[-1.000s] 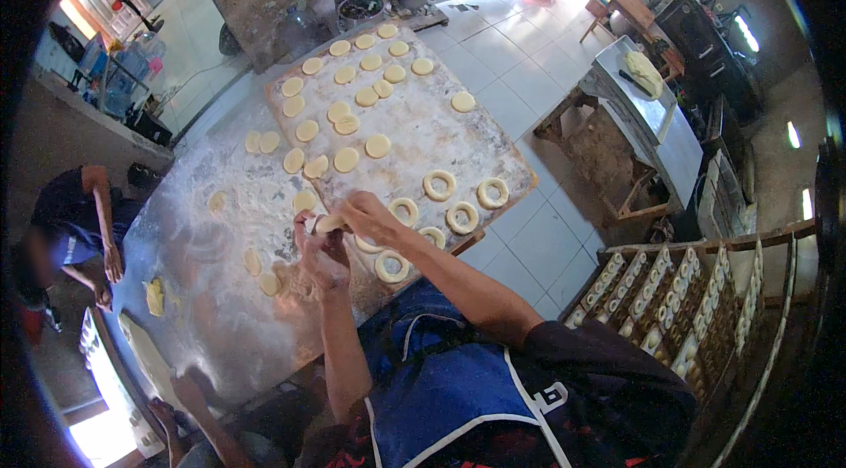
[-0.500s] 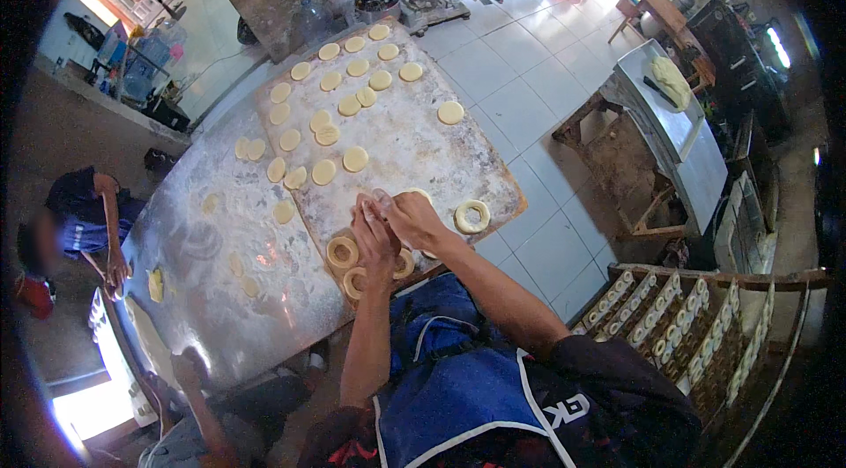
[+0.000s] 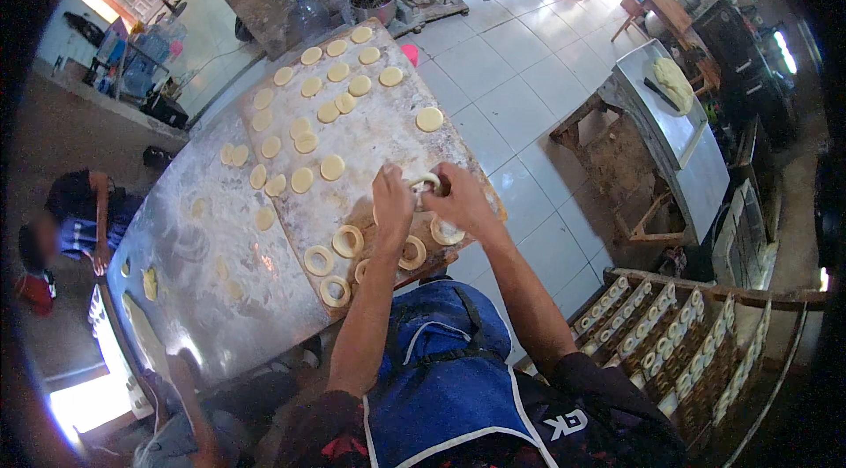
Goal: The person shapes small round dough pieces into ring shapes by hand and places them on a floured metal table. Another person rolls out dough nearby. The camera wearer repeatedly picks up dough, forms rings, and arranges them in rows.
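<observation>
Above the near part of the floured wooden board [image 3: 374, 124], my left hand [image 3: 393, 204] and my right hand [image 3: 458, 202] face each other. Between them they hold a pale dough ring [image 3: 425, 179], whose upper curve shows past the fingers; the rest is hidden. Both hands are closed on it. Several more dough rings [image 3: 318, 260] lie by the board's near edge, some partly covered by my forearms. One other ring [image 3: 448, 232] lies just under my right hand. Flat round dough discs [image 3: 331, 167] are spread over the far part of the board.
A floured metal table [image 3: 189, 283] adjoins the board on the left, with a co-worker's hand [image 3: 101, 258] at its edge. A rack of shaped dough rings [image 3: 656, 336] stands at the lower right. Beyond it, a side table [image 3: 679, 129] carries a dough lump [image 3: 673, 83].
My hands were pressed together; now they are apart, further right, with a dough ring held between them. The board and its dough pieces sit further left in view.
</observation>
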A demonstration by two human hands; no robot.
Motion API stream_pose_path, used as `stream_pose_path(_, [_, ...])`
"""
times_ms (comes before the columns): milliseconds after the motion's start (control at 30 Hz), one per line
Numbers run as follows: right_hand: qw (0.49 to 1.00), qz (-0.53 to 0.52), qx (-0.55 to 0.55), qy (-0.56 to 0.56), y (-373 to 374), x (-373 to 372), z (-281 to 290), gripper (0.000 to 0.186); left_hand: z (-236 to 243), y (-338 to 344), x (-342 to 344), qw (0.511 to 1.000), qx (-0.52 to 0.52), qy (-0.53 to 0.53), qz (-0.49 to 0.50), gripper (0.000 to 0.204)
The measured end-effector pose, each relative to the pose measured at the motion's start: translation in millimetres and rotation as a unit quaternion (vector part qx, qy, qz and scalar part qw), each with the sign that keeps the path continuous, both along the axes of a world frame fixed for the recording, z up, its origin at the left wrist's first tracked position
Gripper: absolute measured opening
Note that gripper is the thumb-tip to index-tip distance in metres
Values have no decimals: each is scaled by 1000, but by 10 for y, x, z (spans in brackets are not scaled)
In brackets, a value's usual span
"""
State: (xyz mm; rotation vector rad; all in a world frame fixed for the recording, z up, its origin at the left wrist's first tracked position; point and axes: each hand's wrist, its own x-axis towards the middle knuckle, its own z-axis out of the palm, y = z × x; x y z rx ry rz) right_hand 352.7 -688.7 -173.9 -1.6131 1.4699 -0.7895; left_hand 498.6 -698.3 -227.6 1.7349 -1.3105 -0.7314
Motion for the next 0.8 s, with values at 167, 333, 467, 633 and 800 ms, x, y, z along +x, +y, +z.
stream_pose_path(167, [961,-47,-120,243,-124,-210,-215,54,89,-169,83,929,67,-352,-92,25])
stream_pose_path(333, [943,26,-225,242,-912,-152,-511,48,158,-125,250,926,16,-323,-195,24])
stream_pose_path(467, [911,69,-260,313,-1505,92,-856,40,228,-55,220,941,-28,-300,-153,31])
stream_pose_path(633, [913,102,-137,371,-1762,7,-665,30,247,554,844,978,-105,-180,-24,31])
stream_pose_path(800, [975,126,-52,174,-1518,248,-219,31,184,1658,2328,980,-65,-103,156,24])
